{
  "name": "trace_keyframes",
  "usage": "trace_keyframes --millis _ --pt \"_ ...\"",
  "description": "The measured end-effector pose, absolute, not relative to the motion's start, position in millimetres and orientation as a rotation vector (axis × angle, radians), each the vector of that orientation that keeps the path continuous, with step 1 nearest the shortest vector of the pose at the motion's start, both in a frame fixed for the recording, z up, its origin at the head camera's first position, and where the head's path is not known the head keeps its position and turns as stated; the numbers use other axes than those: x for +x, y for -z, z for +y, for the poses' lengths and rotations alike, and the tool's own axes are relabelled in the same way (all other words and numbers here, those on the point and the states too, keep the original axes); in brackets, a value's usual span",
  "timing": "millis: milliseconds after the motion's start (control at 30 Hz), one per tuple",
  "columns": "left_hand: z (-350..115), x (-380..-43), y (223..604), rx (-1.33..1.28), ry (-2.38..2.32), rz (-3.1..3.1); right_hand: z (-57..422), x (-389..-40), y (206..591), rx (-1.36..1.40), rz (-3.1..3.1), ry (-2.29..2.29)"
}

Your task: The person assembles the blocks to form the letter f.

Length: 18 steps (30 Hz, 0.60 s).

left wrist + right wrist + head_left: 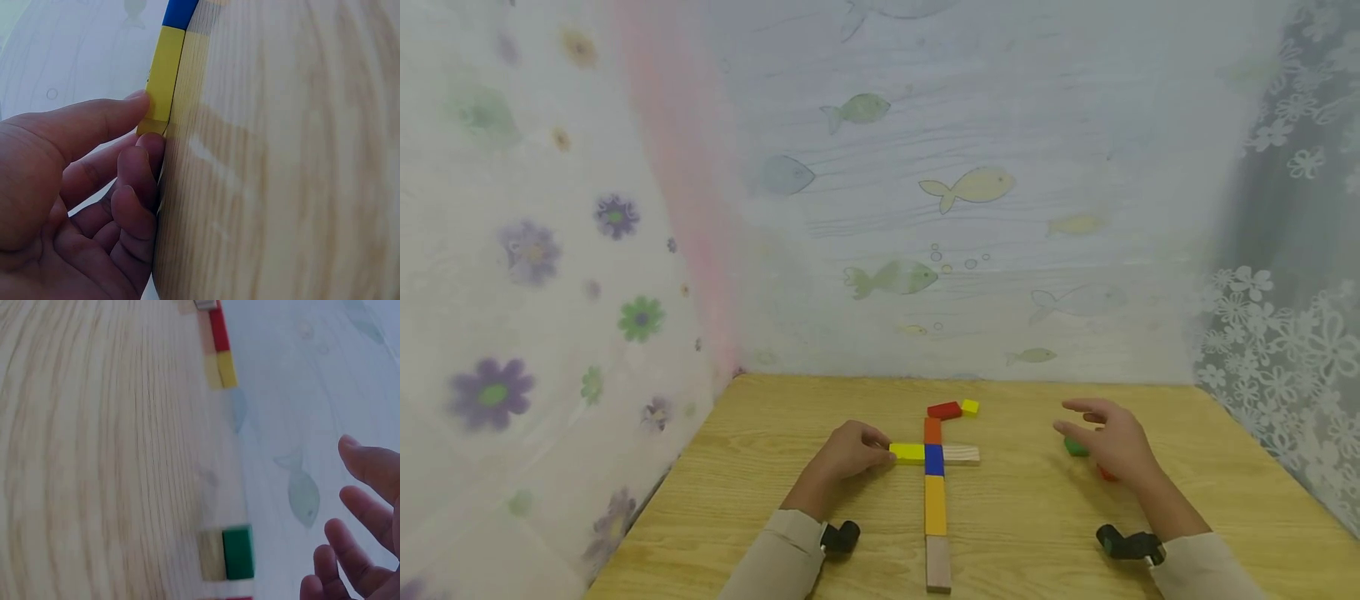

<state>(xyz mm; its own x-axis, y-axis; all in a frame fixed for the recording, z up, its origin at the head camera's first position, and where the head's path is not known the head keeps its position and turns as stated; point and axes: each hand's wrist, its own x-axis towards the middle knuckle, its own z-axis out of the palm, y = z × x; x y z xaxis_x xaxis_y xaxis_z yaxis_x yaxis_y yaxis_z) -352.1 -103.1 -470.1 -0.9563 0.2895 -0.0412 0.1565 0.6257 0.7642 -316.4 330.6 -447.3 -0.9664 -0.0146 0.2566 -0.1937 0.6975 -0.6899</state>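
At the left end of a yellow block, my left hand pinches it between thumb and fingers; in the left wrist view the thumb lies on the yellow block and the other fingers curl below. That block meets a blue block, which forms the centre of a cross. A plain wood block is its right arm, an orange-red block its top. An orange block and another plain wood block run downward. My right hand hovers, fingers spread and holding nothing, over a green block.
Behind the cross lie a red block and a small yellow cube. Another red block is partly hidden under the right hand. The wooden table ends at a fish-patterned curtain at the back.
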Motion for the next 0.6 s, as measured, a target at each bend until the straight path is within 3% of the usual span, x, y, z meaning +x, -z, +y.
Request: trace_keyframes --millis 600 --pt "-99.0 -343.0 474.3 0.329 -1.278 2.665 370.0 -310.8 465.9 0.187 -2.849 -1.218"
